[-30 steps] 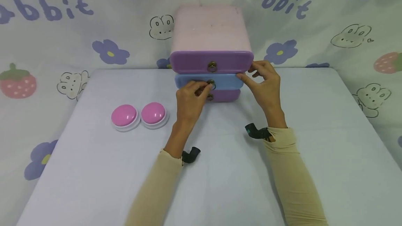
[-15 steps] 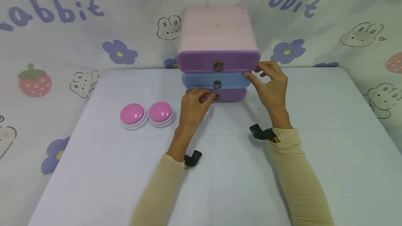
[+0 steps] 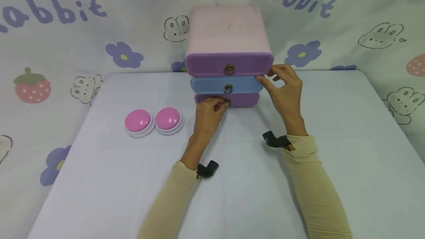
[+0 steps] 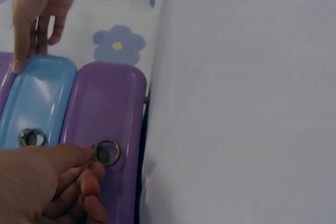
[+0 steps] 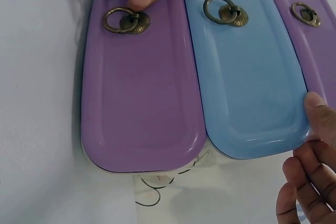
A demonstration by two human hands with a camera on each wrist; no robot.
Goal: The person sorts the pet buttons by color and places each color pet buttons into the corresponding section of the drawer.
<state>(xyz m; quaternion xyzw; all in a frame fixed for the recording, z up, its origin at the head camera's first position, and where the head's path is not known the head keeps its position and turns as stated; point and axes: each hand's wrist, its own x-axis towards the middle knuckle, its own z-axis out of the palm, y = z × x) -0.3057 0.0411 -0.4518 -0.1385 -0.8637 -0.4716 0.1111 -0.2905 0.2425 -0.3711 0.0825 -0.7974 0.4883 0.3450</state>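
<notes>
A small chest of drawers (image 3: 229, 28) has a pink top and stacked purple, blue and purple fronts. Each front carries a brass ring pull. My left hand (image 3: 208, 118) is at the bottom purple drawer (image 3: 244, 100), its thumb and finger pinching at the mount of that drawer's ring pull (image 4: 109, 153). Part of the ring stays visible beside the fingertips. With my right hand (image 3: 286, 91) I grip the chest's right side, thumb at the front edge between the top purple drawer (image 3: 207, 65) and the blue drawer (image 3: 209, 85). Its other fingers lie along the side, partly hidden in the head view.
Two pink dome buttons (image 3: 137, 121) on white bases stand side by side on the white table (image 3: 239, 187), left of the chest. Behind the table hangs a cloth (image 3: 132, 21) printed with rabbits and flowers. A dark camera sits at each wrist.
My left hand has moved down from the blue drawer's ring pull to the bottom drawer's ring pull. My right hand keeps its place on the chest. The whole view has shifted slightly.
</notes>
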